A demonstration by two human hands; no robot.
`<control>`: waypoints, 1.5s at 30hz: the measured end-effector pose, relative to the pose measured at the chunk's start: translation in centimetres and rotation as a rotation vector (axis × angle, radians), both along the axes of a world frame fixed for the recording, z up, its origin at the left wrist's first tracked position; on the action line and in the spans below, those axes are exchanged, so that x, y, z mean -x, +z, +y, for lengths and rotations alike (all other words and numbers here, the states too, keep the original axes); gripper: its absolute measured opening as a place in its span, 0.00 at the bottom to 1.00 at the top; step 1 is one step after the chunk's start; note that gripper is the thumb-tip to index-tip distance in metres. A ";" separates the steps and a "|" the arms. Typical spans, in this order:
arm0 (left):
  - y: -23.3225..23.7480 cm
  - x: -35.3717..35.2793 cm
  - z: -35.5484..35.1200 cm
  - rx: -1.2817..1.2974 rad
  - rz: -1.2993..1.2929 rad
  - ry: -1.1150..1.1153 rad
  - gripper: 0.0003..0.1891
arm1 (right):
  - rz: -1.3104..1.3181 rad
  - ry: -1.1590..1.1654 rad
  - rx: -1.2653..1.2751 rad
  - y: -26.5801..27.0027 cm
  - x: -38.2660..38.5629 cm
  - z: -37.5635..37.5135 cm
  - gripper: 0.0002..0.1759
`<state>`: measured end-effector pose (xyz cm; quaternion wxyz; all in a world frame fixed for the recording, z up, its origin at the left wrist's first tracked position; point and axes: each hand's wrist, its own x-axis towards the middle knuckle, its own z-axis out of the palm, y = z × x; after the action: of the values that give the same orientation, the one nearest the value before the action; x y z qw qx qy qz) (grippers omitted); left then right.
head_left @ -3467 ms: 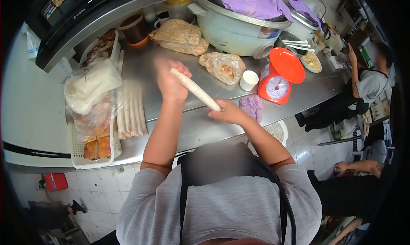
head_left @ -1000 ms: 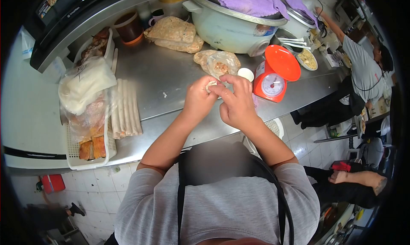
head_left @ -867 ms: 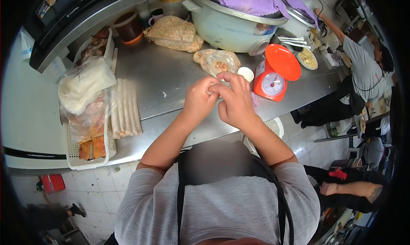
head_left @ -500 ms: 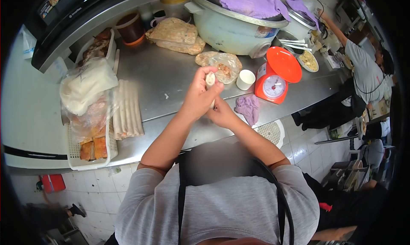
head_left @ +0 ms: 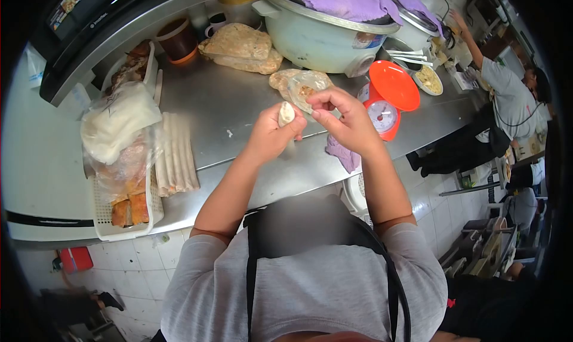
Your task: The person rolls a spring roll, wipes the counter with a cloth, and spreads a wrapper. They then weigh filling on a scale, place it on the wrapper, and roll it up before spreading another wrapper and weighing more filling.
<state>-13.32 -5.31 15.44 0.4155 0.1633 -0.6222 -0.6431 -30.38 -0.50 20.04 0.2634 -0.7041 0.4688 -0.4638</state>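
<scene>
My left hand [head_left: 273, 133] is closed around a pale spring roll [head_left: 287, 113], whose white end sticks up above the fingers. Just right of it is my right hand [head_left: 348, 120], thumb and fingers bent together in a pinch; I cannot tell what is between them. Behind the right fingertips lies an open clear bag of crumbly filling [head_left: 304, 89]. The white cup seen earlier is hidden behind the right hand. A red kitchen scale [head_left: 391, 94] stands beyond that hand, and a crumpled purple cloth [head_left: 343, 155] lies below it.
Several spring rolls [head_left: 177, 154] lie side by side at left, beside a white basket [head_left: 156, 209] holding bagged food. Filled bags [head_left: 242, 48] and a large tub [head_left: 322, 40] stand at the back. Another person [head_left: 513, 91] works at right, beside a bowl [head_left: 430, 79].
My right hand has left the lower part of the spring roll and moved up and right, covering the cup. My left hand keeps hold of the roll.
</scene>
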 end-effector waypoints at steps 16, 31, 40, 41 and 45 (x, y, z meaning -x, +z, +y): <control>1.3 -0.1 0.7 0.074 -0.336 -0.058 0.07 | 0.268 0.119 0.200 2.0 -1.4 -0.2 0.04; 1.3 0.0 0.7 0.028 -0.287 -0.124 0.08 | 0.323 0.131 0.309 0.3 -0.1 0.3 0.12; 1.4 0.5 0.8 0.076 -0.300 -0.070 0.08 | 0.448 0.061 0.458 0.6 -0.2 0.6 0.13; 1.3 0.5 0.8 0.110 -0.319 -0.048 0.08 | 0.439 0.064 0.451 0.4 -0.3 0.6 0.13; 2.0 0.5 1.4 0.185 -0.283 0.013 0.08 | 0.356 0.122 0.362 -0.1 -0.3 0.5 0.13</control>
<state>-13.86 -3.91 17.41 0.3412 0.2172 -0.7299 -0.5511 -30.13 -0.04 19.97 0.0740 -0.8374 0.3737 -0.3920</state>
